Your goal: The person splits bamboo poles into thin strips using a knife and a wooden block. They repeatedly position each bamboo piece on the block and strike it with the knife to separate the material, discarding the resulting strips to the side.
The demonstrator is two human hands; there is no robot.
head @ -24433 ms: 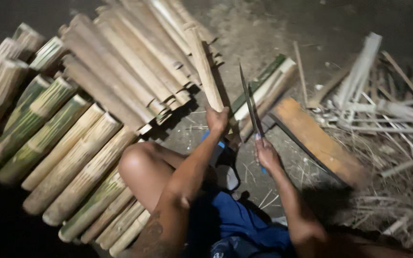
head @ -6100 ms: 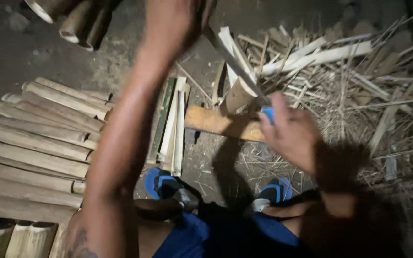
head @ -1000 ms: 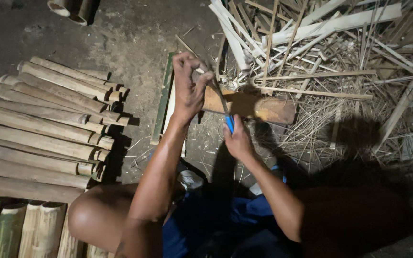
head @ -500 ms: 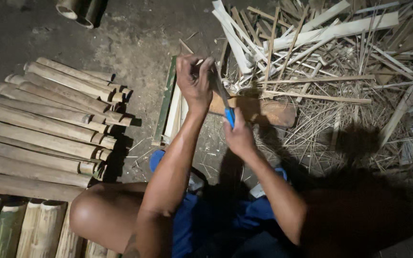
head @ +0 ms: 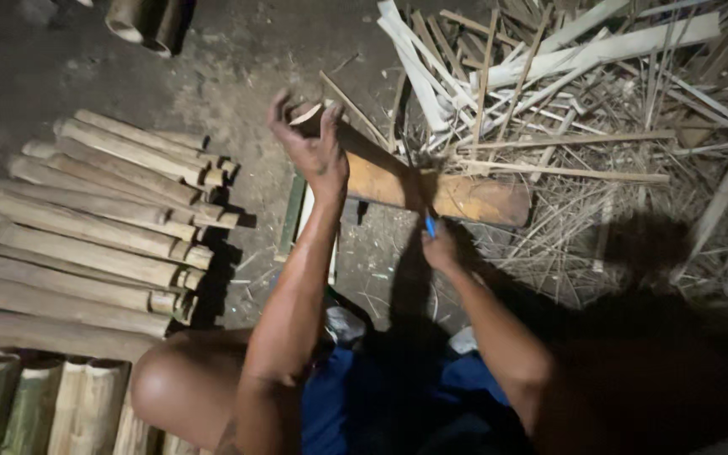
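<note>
Left hand (head: 318,152) grips bamboo piece (head: 309,114) upright; right hand (head: 438,248) clasps blue-handled knife (head: 429,221).

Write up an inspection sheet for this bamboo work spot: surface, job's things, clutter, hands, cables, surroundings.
Surface: bare dirt ground, dimly lit.
Job's things: bamboo piece held on end above the wooden block; knife with blue handle at the block.
Clutter: heap of bamboo strips and splinters beyond and right of the block.
Hands: left hand grips the bamboo piece; right hand grips the knife.
Cables: nothing seen.
Surroundings: row of bamboo tube sections on the left; greener sections bottom left; two more tubes at the top.
</note>
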